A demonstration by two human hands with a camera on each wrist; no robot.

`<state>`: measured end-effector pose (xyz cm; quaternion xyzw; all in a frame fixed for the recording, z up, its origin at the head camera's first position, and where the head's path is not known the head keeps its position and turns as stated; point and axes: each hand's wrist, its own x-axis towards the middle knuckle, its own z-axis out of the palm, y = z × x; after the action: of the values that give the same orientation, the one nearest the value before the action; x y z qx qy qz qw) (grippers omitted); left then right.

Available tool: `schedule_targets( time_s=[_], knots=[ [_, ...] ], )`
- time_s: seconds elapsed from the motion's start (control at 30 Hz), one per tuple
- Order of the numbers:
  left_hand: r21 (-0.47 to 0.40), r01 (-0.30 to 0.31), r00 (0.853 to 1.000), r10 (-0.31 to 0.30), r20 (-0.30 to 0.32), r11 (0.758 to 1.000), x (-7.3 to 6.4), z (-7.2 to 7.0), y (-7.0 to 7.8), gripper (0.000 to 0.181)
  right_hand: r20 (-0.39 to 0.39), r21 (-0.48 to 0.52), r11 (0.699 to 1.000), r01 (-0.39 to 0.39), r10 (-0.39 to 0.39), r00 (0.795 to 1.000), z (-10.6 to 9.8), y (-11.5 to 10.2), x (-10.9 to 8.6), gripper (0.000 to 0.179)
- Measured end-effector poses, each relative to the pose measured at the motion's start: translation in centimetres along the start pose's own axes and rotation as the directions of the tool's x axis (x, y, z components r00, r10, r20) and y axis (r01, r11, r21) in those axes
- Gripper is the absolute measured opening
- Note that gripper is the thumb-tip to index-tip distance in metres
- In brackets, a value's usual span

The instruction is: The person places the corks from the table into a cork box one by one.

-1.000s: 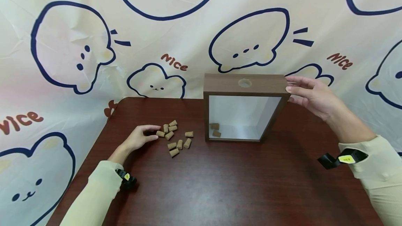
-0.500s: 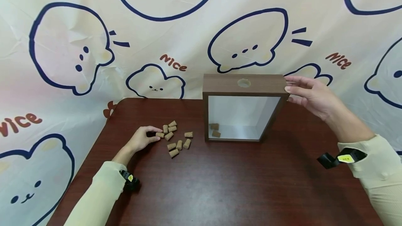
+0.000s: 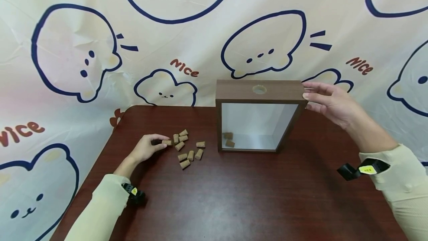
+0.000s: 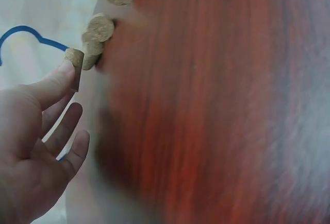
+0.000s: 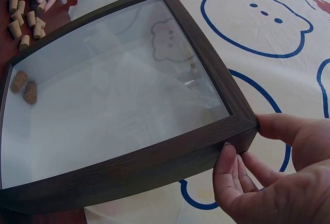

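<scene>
My left hand [image 3: 143,150] pinches a small tan cork [image 3: 167,142] between thumb and fingers, at the left of the loose corks. In the left wrist view, the held cork [image 4: 75,62] stands upright at the thumb tip, while the other fingers are spread loosely. At the back of the table is a brown wooden frame box [image 3: 234,91] with a clear front and a round hole [image 3: 259,89] in its top. My right hand [image 3: 336,105] grips its upper right corner, thumb and fingers on different sides [image 5: 242,165]. Two corks [image 5: 25,86] lie inside at the left.
Several loose corks [image 3: 182,156] are scattered on the dark red table [image 3: 214,196] between my left hand and the box. A cream cloth [image 3: 207,40] with cartoon drawings hangs behind the table and down its left side.
My left hand first reached in to the leftmost cork, then took it between thumb and fingers and drew it slightly left, away from the others. The right hand stays on the box corner.
</scene>
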<state>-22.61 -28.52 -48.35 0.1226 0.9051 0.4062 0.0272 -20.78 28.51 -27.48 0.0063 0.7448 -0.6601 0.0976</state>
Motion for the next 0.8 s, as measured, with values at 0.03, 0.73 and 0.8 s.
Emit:
schedule_targets(
  time_s=[0.03, 0.73, 0.8],
  knots=[
    [0.003, -0.001, 1.0, 0.001, -0.001, 1.0, -0.1, -0.3, 0.2, 0.025, 0.0, 0.0, 1.0, -0.001, 0.001, 1.0, 0.0, 0.0, 0.0, 0.035],
    [0.056, -0.092, 0.994, 0.095, -0.048, 0.994, 1.1, -6.3, 6.9, 0.028, 0.002, 0.056, 0.998, 0.016, -0.016, 1.0, 0.1, 0.1, 0.0, 0.027],
    [0.067, -0.121, 0.991, 0.124, -0.049, 0.99, 1.6, -6.9, 8.1, 0.028, 0.008, 0.066, 0.998, 0.016, -0.016, 1.0, 0.1, 0.1, 0.1, 0.029]
  ],
)
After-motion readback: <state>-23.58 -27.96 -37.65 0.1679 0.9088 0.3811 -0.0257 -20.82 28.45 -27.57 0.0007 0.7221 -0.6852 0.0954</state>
